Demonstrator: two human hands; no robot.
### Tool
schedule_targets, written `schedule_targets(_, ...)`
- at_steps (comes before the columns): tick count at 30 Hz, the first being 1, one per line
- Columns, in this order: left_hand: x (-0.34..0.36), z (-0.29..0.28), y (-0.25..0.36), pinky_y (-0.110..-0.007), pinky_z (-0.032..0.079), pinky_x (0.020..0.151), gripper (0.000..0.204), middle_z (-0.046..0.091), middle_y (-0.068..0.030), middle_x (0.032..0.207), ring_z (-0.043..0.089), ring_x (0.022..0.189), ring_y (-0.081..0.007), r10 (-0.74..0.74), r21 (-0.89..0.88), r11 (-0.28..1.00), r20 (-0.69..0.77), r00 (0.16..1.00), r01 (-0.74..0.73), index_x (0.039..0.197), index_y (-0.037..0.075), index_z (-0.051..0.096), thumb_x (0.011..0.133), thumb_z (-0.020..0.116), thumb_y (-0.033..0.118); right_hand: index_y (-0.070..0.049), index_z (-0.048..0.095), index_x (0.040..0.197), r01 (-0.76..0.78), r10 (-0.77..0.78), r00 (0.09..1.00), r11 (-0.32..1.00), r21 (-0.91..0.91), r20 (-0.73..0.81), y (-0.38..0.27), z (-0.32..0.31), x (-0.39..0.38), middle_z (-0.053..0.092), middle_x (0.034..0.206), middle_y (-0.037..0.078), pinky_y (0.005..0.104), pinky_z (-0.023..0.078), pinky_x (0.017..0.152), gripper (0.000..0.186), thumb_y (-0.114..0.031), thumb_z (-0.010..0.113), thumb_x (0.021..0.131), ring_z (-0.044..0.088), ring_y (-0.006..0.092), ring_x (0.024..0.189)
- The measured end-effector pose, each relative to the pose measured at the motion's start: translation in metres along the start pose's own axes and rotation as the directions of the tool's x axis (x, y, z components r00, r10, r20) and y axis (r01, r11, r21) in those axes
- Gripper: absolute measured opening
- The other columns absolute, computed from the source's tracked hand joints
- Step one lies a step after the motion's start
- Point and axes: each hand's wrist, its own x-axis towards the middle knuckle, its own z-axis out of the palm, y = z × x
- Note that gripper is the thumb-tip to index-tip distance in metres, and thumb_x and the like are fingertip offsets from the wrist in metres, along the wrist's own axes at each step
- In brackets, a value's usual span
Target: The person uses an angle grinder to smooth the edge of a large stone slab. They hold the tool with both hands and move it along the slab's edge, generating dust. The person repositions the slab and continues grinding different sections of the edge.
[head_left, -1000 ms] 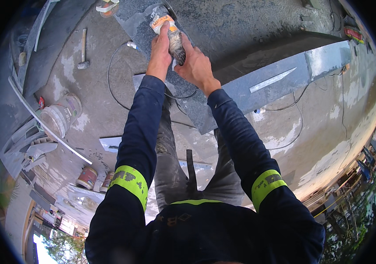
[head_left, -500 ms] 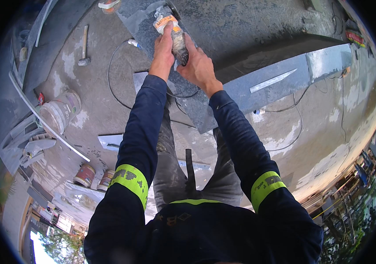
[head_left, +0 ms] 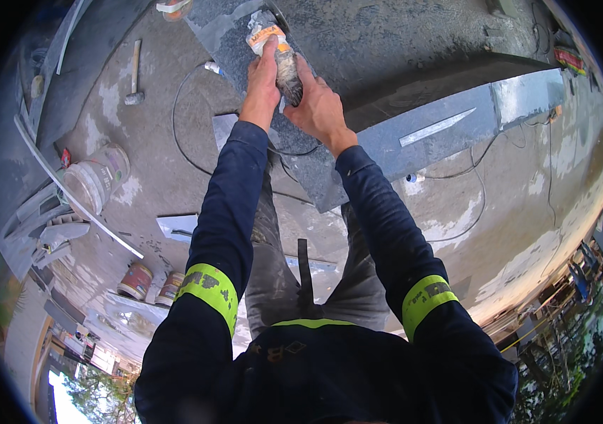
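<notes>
Both my hands are closed round a dusty angle grinder (head_left: 288,74) with an orange band, held over a dark grey stone slab (head_left: 227,35). My left hand (head_left: 262,86) grips its left side, thumb laid along the top of the body. My right hand (head_left: 318,106) wraps the rear end from the right. The grinder's front end points away from me near the top edge of the view; what it touches there is hard to make out. A dark cord (head_left: 294,153) shows below my hands.
A long grey slab (head_left: 450,116) with a pale strip on it extends right. On the floor lie a hammer (head_left: 134,74), a tipped white bucket (head_left: 97,177), a long pale strip (head_left: 79,191), two paint cans (head_left: 135,280) and looping cables (head_left: 481,205).
Almost nothing differs. My hands and the grinder keep the same place, and the view has shifted very slightly.
</notes>
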Motion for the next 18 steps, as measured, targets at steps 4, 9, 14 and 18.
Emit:
schedule_targets(4,-0.002,-0.001,-0.002,-0.04,0.062,0.095,0.068,0.074,-0.0139,0.128,0.076,0.11,-0.0253,-0.009,-0.016,1.0,0.017,1.0,0.009,0.144,-0.007,0.064,0.103,0.082,0.044,-0.019,0.031,0.178,0.004,-0.004,1.0,1.0,0.006,-0.003,0.002,0.0,-0.002,0.073,0.128,0.032,0.0542,0.061,0.102,0.117,-0.023,0.087,0.076,0.074,0.0512,0.115)
schedule_targets(9,0.0,-0.003,-0.006,-0.041,0.062,0.095,0.068,0.074,-0.0138,0.128,0.077,0.11,-0.0254,-0.028,-0.013,1.0,0.012,1.0,0.028,0.144,-0.007,0.064,0.103,0.082,0.045,-0.019,0.031,0.178,0.006,-0.006,1.0,1.0,0.005,-0.006,0.003,0.001,-0.006,0.073,0.128,0.033,0.0548,0.06,0.102,0.116,-0.023,0.087,0.076,0.074,0.0522,0.115)
schedule_targets(14,-0.002,-0.005,-0.011,-0.04,0.062,0.095,0.068,0.075,-0.0137,0.127,0.077,0.11,-0.025,-0.021,-0.03,0.999,0.029,0.999,0.022,0.144,-0.007,0.064,0.103,0.082,0.044,-0.019,0.031,0.178,0.001,-0.001,1.0,1.0,0.003,-0.007,0.005,0.0,-0.009,0.073,0.13,0.033,0.0551,0.06,0.102,0.116,-0.023,0.087,0.077,0.074,0.0526,0.116)
schedule_targets(18,-0.004,-0.005,-0.014,-0.04,0.062,0.095,0.067,0.075,-0.0134,0.127,0.077,0.11,-0.0244,-0.031,-0.032,0.999,0.019,0.999,0.032,0.144,-0.007,0.064,0.104,0.082,0.044,-0.019,0.031,0.178,0.008,-0.008,1.0,1.0,0.011,-0.001,0.008,0.0,-0.013,0.072,0.131,0.034,0.0549,0.06,0.102,0.116,-0.023,0.087,0.077,0.074,0.0525,0.116)
